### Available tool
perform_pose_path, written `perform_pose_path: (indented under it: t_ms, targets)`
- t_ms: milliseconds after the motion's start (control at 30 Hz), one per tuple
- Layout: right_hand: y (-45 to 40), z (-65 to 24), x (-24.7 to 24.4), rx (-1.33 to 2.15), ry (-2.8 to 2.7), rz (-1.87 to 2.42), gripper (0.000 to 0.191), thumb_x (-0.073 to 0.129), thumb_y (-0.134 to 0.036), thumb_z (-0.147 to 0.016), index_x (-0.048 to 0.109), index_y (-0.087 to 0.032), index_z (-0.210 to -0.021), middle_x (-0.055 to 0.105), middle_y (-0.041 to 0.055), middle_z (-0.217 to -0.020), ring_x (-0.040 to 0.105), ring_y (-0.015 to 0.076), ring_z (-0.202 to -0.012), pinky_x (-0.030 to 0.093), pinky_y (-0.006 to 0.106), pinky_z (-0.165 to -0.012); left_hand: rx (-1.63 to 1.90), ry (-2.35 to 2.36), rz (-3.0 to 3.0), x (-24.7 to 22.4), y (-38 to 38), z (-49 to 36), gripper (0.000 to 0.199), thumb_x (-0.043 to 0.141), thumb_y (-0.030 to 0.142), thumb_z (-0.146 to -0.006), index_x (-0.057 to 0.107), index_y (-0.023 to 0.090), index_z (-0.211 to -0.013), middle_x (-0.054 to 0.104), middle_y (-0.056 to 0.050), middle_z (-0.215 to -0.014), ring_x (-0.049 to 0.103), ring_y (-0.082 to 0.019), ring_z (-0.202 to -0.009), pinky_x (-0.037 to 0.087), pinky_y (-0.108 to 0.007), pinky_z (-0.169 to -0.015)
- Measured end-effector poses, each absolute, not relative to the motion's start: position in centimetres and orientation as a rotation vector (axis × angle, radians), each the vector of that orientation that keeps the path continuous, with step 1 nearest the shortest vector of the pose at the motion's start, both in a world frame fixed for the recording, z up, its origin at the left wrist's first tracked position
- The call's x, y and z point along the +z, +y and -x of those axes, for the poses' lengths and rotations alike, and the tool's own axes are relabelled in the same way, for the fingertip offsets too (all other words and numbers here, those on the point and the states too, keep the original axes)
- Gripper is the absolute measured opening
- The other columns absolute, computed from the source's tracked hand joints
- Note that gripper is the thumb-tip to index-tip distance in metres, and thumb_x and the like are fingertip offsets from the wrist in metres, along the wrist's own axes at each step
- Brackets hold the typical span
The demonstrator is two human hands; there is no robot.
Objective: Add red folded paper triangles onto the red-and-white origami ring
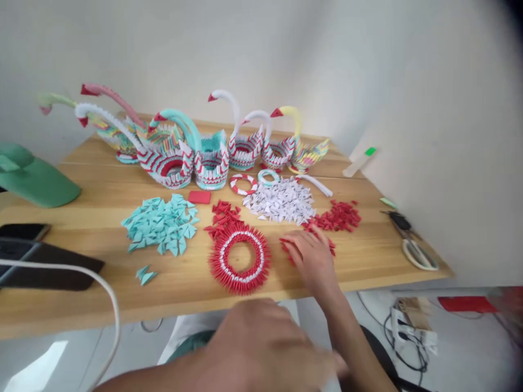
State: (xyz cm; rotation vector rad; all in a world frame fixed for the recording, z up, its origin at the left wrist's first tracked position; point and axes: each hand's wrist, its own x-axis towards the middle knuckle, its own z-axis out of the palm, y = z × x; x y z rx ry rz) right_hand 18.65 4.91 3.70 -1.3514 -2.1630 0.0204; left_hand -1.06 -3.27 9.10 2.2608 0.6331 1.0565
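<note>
My right hand [312, 256] lies over a small pile of red folded paper pieces [330, 246] near the table's front, its fingers apart and touching them. My left hand [265, 343] is raised close to the camera, in front of the table edge, and smeared by motion, so its fingers cannot be made out. Between and beyond the hands, a spiky red paper ring with a white band [261, 264] rests flat on the table. Loose red pieces [224, 215] lie against its far side. A white heap of pieces [281, 201] lies behind my right hand.
Finished paper swans [212, 163] line the back. A turquoise heap [161, 223], a red block [199, 197] and more red pieces [339, 216] lie around. Scissors [419, 255] are at right; a green cap [38, 177], dark device [49, 267] and white cable [108, 288] at left.
</note>
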Motion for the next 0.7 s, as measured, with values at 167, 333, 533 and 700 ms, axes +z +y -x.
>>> perform_pose_path:
  t_ms: [167,333,533,700]
  targets:
    - [2.1,-18.4,6.7,0.443,-1.879,1.269,0.011,0.060,-0.024,-0.090,0.069,-0.025,-0.097,0.073,0.0019,-0.092,0.069,0.0194,-0.087,0.054,0.032,-0.077,1.271,1.073,-2.056,6.5,0.7,1.0,0.019,0.053,0.015,-0.089,0.067,0.018,-0.102,0.072,-0.004,-0.086,0.065,-0.014,-0.077,0.049,-0.025,-0.069]
    - [1.4,-17.8,7.4,0.382,-1.957,1.008,0.013,0.063,-0.015,-0.087,0.068,-0.025,-0.094,0.074,0.0003,-0.084,0.068,0.0179,-0.081,0.047,0.041,-0.095,1.338,1.064,-2.069,5.5,1.5,0.7,0.018,0.061,0.021,-0.087,0.066,0.016,-0.103,0.071,-0.006,-0.084,0.063,-0.016,-0.078,0.048,-0.028,-0.070]
    - [1.2,-17.9,7.5,0.419,-1.943,1.002,0.013,0.064,-0.016,-0.086,0.069,-0.026,-0.093,0.074,0.0001,-0.083,0.069,0.0184,-0.079,0.048,0.044,-0.094,1.312,1.018,-2.013,6.4,1.5,0.3,0.010,0.059,0.019,-0.088,0.066,0.017,-0.081,0.068,-0.003,-0.074,0.060,-0.014,-0.071,0.044,-0.027,-0.068]
    - [0.9,-17.7,7.4,0.590,-1.813,1.048,0.010,0.065,-0.020,-0.086,0.070,-0.027,-0.091,0.075,0.0004,-0.083,0.070,0.0202,-0.085,0.050,0.041,-0.094,1.214,1.071,-1.880,6.4,1.4,0.3,0.016,0.056,0.022,-0.089,0.062,0.017,-0.076,0.065,-0.002,-0.072,0.058,-0.014,-0.071,0.041,-0.026,-0.069]
